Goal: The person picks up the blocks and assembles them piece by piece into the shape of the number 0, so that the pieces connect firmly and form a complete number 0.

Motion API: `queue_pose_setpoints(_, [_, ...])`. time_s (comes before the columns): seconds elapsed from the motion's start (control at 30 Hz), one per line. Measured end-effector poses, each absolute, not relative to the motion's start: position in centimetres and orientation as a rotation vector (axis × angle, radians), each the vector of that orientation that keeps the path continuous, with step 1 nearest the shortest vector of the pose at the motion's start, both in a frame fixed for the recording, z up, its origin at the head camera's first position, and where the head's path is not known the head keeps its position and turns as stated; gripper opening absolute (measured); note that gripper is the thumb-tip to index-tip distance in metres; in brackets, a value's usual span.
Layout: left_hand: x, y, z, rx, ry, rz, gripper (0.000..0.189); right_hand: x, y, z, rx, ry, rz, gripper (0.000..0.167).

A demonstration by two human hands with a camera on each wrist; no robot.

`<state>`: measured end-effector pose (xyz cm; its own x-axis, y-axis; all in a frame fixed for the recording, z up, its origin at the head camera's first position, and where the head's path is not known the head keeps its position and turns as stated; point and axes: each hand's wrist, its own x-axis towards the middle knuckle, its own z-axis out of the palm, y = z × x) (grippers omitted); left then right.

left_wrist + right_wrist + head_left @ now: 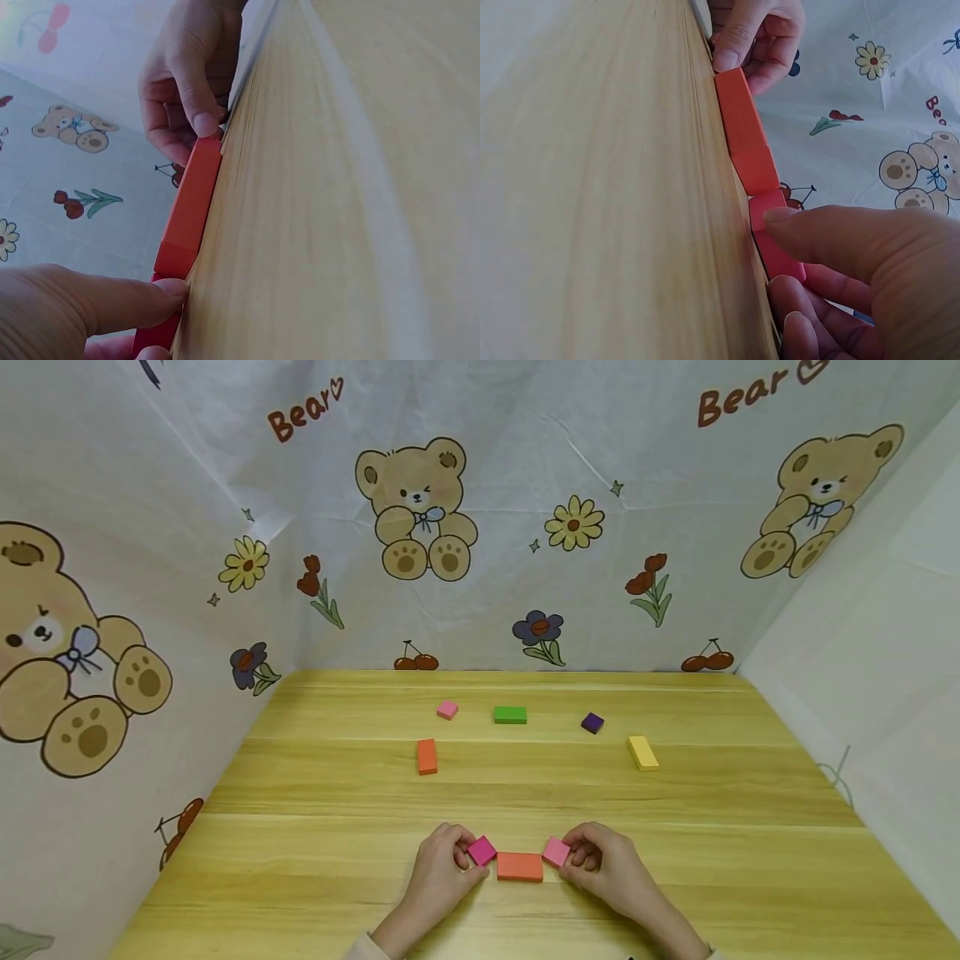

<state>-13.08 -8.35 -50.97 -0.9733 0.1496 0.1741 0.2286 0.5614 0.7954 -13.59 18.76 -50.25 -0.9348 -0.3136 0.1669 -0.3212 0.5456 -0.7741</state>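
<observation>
Left hand: thumb and fingers pinching the magenta block, at 10 o'clock from the near orange block.
Right hand: likewise pinching the near pink block, at 2 o'clock.
Grip: on outer sides, probably so inner corners can meet the orange ends; they appear to touch.
Green block: far on the tabletop, 12 o'clock, perhaps leaving working room.

On the white, bear-printed fabric backdrop, reddish-brown handwritten-style lettering reads "Bear" twice, left and right, each ending in an outlined heart (the right one clipped above). The right wrist view shows "Be" and a third, unclear letter.
</observation>
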Motion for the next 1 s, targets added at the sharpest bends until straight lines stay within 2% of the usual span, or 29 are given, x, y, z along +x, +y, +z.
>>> queue_pose_setpoints(1.0, [-13.06,-8.29,-50.88,-0.321,-2.715,-1.384,0.031,-13.60,18.84,-50.11,0.591,-2.745,1.370,0.030])
